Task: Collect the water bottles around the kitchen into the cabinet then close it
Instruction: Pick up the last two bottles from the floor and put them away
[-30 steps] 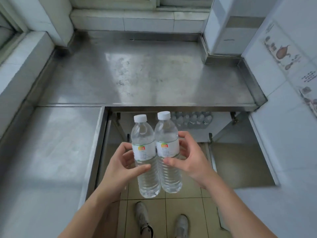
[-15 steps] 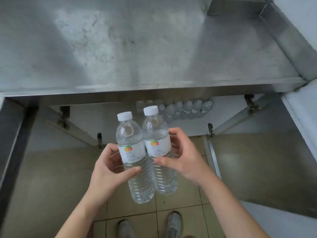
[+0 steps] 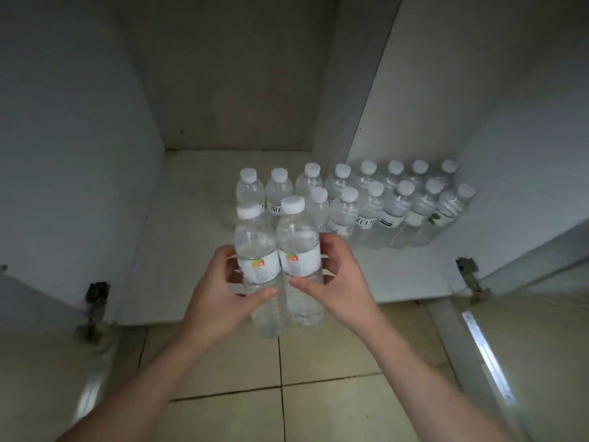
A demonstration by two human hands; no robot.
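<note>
The left hand (image 3: 223, 291) grasps the left water bottle (image 3: 258, 266) with the fingers behind it and the thumb across its front, just below the label. The right hand (image 3: 331, 279) grasps the right water bottle (image 3: 299, 256) in the same way, the thumb lying under its label. Both bottles are upright with white caps and they touch each other side by side, held above the front edge of the open cabinet (image 3: 95, 154) and the tiled floor (image 3: 318, 362). Inside, on the white cabinet floor, a group of stored water bottles (image 3: 366, 202) stands in two rows toward the right wall. The right cabinet door (image 3: 526, 346) stands open, with a hinge (image 3: 468, 269) at its inner edge.
</note>
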